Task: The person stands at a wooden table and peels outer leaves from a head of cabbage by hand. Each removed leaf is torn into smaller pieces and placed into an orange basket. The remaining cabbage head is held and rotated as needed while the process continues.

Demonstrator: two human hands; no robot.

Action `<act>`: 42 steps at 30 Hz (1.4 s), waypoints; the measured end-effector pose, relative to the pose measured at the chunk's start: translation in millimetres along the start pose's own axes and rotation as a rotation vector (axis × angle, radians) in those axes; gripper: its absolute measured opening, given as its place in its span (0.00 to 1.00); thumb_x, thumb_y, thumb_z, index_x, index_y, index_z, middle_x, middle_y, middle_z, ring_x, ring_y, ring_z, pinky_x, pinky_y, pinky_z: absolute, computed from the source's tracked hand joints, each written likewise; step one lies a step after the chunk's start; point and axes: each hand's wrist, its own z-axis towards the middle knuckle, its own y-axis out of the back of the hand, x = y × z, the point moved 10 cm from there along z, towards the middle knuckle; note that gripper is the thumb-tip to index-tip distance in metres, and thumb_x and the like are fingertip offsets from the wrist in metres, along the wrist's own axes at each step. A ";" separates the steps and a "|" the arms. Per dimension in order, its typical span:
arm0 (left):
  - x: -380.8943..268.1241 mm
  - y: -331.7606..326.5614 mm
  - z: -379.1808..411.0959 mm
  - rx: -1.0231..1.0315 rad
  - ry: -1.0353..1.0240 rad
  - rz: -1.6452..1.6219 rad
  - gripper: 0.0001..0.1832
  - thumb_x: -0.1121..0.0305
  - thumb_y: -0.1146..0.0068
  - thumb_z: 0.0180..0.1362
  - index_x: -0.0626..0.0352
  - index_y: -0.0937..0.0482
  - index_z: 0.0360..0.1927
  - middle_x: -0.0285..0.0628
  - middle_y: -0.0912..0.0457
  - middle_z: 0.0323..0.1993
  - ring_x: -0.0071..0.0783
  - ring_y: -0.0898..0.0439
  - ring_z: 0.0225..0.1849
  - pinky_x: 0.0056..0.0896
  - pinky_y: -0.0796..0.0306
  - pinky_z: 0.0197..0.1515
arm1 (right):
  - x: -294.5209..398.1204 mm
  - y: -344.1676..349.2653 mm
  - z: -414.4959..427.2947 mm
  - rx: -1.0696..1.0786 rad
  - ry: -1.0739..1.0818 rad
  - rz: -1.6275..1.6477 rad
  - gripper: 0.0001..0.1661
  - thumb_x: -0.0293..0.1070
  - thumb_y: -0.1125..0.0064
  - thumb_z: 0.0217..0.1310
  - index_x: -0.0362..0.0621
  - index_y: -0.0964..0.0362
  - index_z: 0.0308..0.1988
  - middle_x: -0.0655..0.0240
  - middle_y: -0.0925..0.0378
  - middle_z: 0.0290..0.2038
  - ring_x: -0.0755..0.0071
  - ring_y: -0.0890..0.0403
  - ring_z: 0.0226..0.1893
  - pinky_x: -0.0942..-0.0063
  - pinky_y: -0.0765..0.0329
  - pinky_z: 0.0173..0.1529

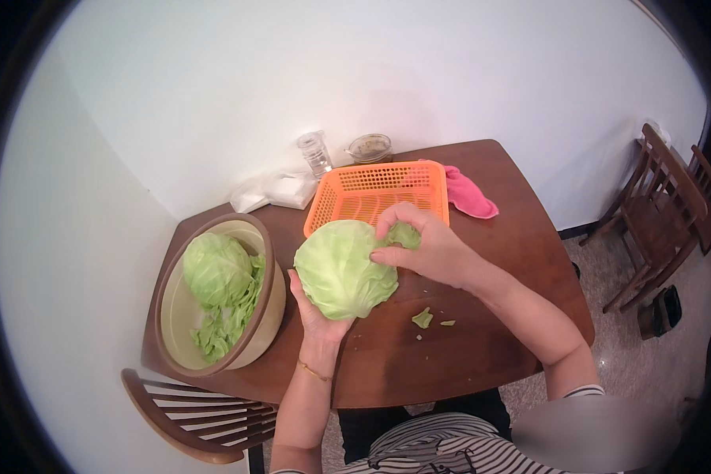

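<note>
My left hand holds a pale green head of cabbage from below and the left side, above the table. At the cabbage's right edge is my right hand, its thumb and index fingertips touching the outer leaves. Whether those fingertips pinch a leaf cannot be made out. A green leaf piece shows through the curl of that hand; its support is hidden. To the left, a beige tub with a brown rim contains another cabbage head and torn leaves.
An orange plastic basket stands behind the held cabbage. Around it are a pink cloth, a lidded glass bowl, a clear cup and bagged white packs. Leaf scraps lie on the wooden table. A chair adjoins its front left.
</note>
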 end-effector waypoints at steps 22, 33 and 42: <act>0.6 1.2 -1.7 -0.087 -0.023 0.155 0.46 0.27 0.65 0.62 0.50 0.42 0.73 0.44 0.37 0.71 0.45 0.36 0.70 0.53 0.39 0.69 | -10.1 -0.9 0.2 0.313 -0.138 -0.100 0.16 0.38 0.31 0.54 0.42 0.27 0.37 0.62 0.23 0.38 0.66 0.24 0.43 0.69 0.28 0.48; 7.5 -5.7 1.9 0.002 0.064 0.079 0.47 0.25 0.64 0.60 0.48 0.42 0.73 0.43 0.37 0.71 0.46 0.35 0.70 0.56 0.36 0.67 | 1.4 -7.6 3.1 0.225 0.069 -0.152 0.16 0.33 0.30 0.52 0.43 0.30 0.36 0.62 0.22 0.36 0.62 0.22 0.41 0.67 0.27 0.48; 7.6 -0.4 3.1 -0.096 0.055 -0.033 0.46 0.25 0.64 0.59 0.45 0.40 0.71 0.44 0.36 0.70 0.55 0.32 0.65 0.71 0.33 0.59 | -2.5 -7.2 2.4 0.138 0.038 -0.113 0.11 0.34 0.37 0.61 0.41 0.30 0.36 0.65 0.24 0.33 0.71 0.23 0.31 0.72 0.26 0.38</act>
